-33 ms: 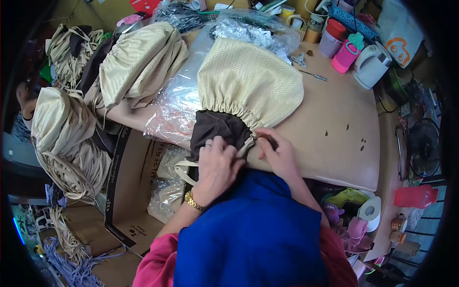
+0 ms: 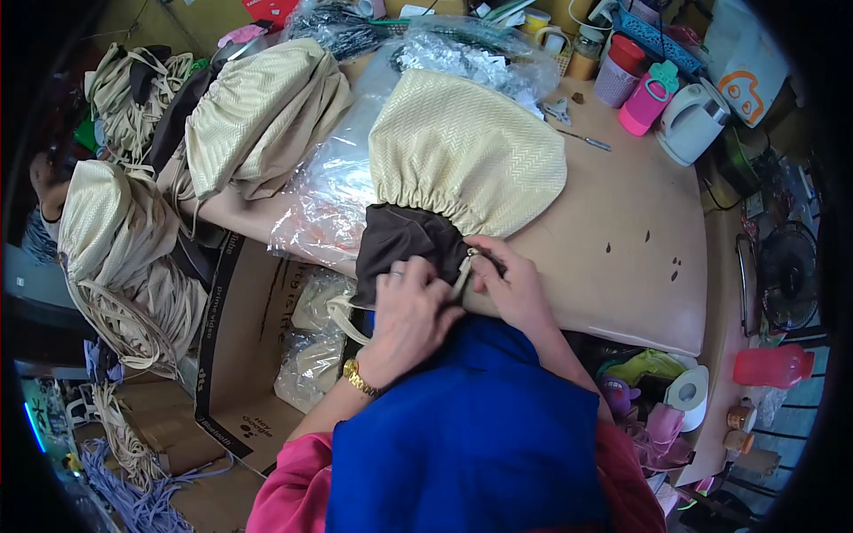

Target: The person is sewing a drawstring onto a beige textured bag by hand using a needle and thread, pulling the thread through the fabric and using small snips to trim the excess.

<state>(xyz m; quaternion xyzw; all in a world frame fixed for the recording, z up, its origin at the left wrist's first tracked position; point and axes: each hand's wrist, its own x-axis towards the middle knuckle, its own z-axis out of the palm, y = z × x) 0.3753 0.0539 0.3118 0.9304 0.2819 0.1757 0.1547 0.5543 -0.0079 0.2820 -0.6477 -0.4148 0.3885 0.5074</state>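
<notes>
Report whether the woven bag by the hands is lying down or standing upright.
Lying down: the cream woven bag rests along the tabletop, its dark brown cloth end toward the person, with the left hand on it.

Blue overgarment (image 2: 471, 435), pink sleeves (image 2: 298, 475), gold wristband (image 2: 358, 377)

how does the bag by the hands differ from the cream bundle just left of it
The bag lies spread with a rounded outline, while the cream bundle is heaped in folds. The left hand touches the bag's brown cloth and the right hand is at its edge; no hand touches the bundle. Both show pale woven-textured fabric.
</notes>
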